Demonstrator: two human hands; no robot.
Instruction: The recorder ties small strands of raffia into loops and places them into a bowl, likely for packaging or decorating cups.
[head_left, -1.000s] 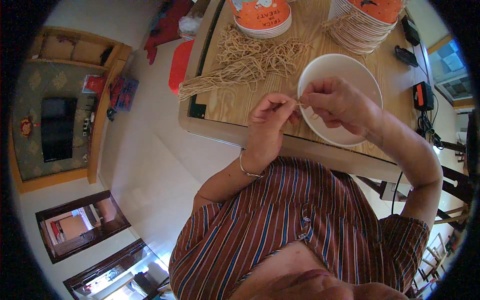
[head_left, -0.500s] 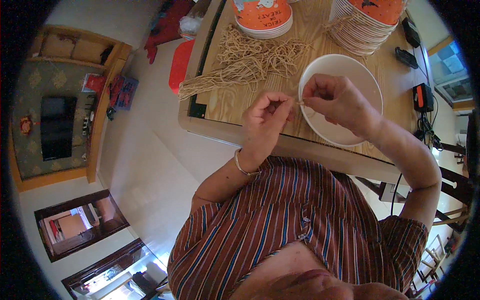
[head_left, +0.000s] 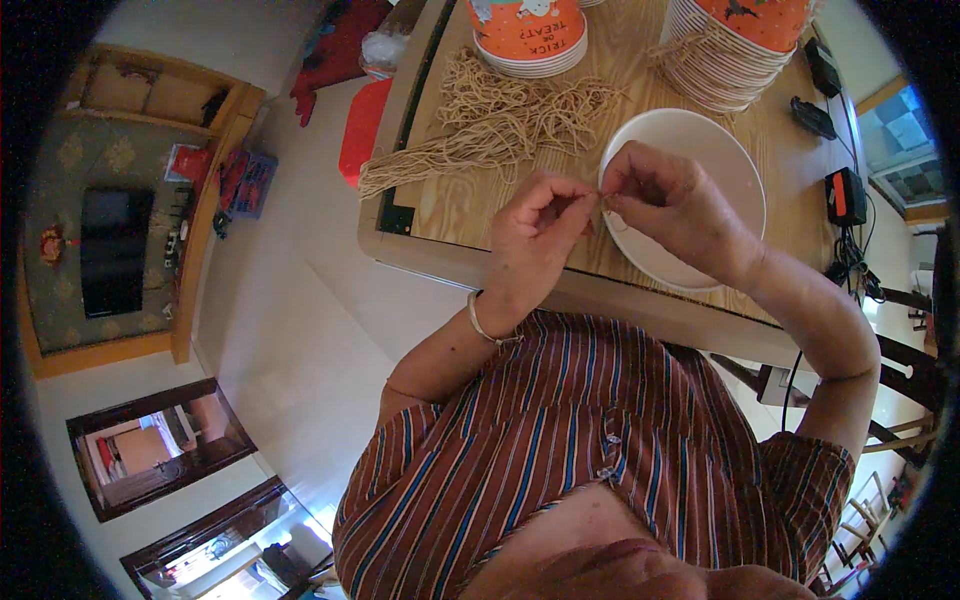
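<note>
A round white tub [head_left: 738, 178] stands at the table's near edge, its open top facing me. Over the left part of its rim, my two hands meet fingertip to fingertip. My left hand [head_left: 537, 235] is pinched, thumb against forefinger, just outside the rim. Inside the rim, my right hand [head_left: 690, 210] also pinches. A short bit of tan twine shows between the fingertips; its ends and any knot are too small to make out. Beyond my left hand lies a heap of loose tan twine [head_left: 500, 125], spread to the table's left corner.
Behind the twine stands a stack of orange printed tubs [head_left: 527, 35]. A taller stack [head_left: 725, 65] at the back right has twine hanging on its side. Black adapters [head_left: 846, 195] and cables line the right edge. A red stool [head_left: 362, 130] is beside the table's left side.
Both hands stay at the rim, with fingertips drawn slightly closer and a little higher. Tub, twine heap and stacks keep their places.
</note>
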